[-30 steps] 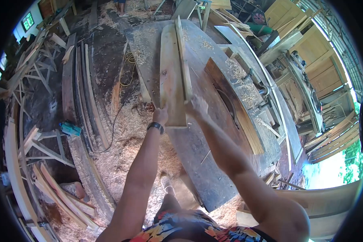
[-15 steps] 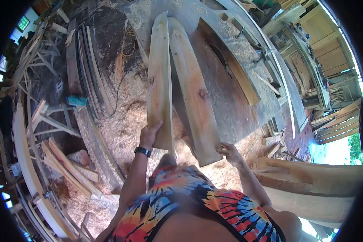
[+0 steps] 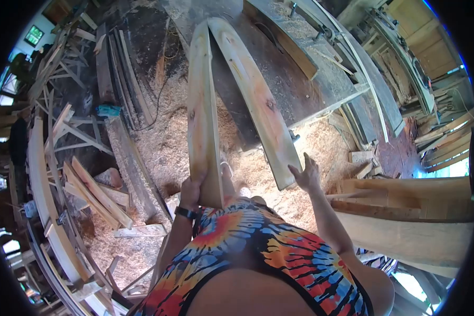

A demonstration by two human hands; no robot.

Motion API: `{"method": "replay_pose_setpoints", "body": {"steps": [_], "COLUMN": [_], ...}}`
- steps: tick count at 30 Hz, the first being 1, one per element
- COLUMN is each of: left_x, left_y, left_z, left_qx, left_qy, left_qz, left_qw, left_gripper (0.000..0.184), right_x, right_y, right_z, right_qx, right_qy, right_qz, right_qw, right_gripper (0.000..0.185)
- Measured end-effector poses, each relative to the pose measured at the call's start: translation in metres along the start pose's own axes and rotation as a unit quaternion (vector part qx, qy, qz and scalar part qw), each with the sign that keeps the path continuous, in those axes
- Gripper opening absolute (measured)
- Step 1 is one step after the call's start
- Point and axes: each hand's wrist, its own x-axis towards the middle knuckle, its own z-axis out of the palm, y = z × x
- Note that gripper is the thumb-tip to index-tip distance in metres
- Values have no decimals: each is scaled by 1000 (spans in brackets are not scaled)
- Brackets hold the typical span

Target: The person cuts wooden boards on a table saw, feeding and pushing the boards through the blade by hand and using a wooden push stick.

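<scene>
Two long, pale planks with knots and tapered, rounded far ends lie side by side, spread apart toward me. My left hand (image 3: pixel 190 190) is closed on the near end of the left plank (image 3: pixel 201 110), close to my body; some fingers are hidden beneath the wood. The right plank (image 3: pixel 260 102) slants away, its near end overhanging the work table (image 3: pixel 295 97). Beside that end, my right hand (image 3: pixel 307 175) has its fingers spread, with the thumb at the plank's edge. A dark watch (image 3: pixel 185 212) is on my left wrist.
Wood shavings (image 3: pixel 163 137) cover the floor. A curved brown board (image 3: pixel 282 39) lies on the table's far part. Long boards and trestles (image 3: pixel 76 129) stand at left, near a teal tool (image 3: pixel 109 110). A large wooden hull-like form (image 3: pixel 405 226) is close at right.
The planks' near ends have spread farther apart. The left plank has come nearer my body with my left hand. My right hand's fingers have opened, and the view has shifted.
</scene>
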Motion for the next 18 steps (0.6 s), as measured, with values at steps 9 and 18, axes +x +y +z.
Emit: {"method": "replay_pose_setpoints", "body": {"steps": [9, 18], "left_x": [-44, -71], "left_y": [-88, -59], "left_z": [-22, -48], "left_qx": [34, -31], "left_qy": [34, 23], "left_qz": [50, -65], "left_qw": [998, 997], "left_gripper": [58, 61], "right_x": [-18, -30], "right_y": [-187, -300], "right_z": [3, 45], "right_qx": [610, 615], "right_qy": [-423, -348], "right_qz": [73, 28], "right_qw": [666, 707], "right_gripper": [65, 40]}}
